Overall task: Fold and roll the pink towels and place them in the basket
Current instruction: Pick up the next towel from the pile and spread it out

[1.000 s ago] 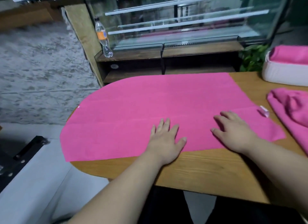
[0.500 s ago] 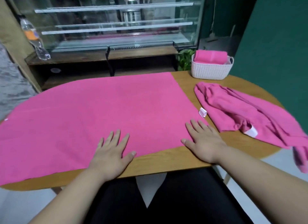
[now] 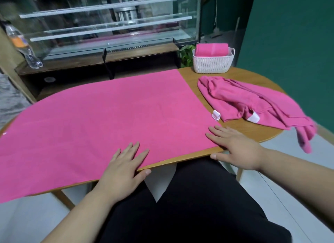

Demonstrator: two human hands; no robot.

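No text can be read anywhere; the bottle's [image 3: 21, 45] orange label is blurred.

Oval wooden surface [image 3: 258, 132]. Flat pink towel [image 3: 108, 119] spread across left and middle, its near-left part overhanging the rim. Small white label [image 3: 216, 115] at its right edge. Crumpled pink towel [image 3: 244, 100] just beside on right, one end drooping over the rim. White basket [image 3: 213, 63] at far right corner, just behind crumpled towel.

Flat pink towel [image 3: 108, 119] spread on tabletop [image 3: 240, 130]; left hand [image 3: 122, 168] and right hand [image 3: 235, 145] press its near edge. Crumpled towel [image 3: 253, 105] right, basket [image 3: 213, 63] behind.
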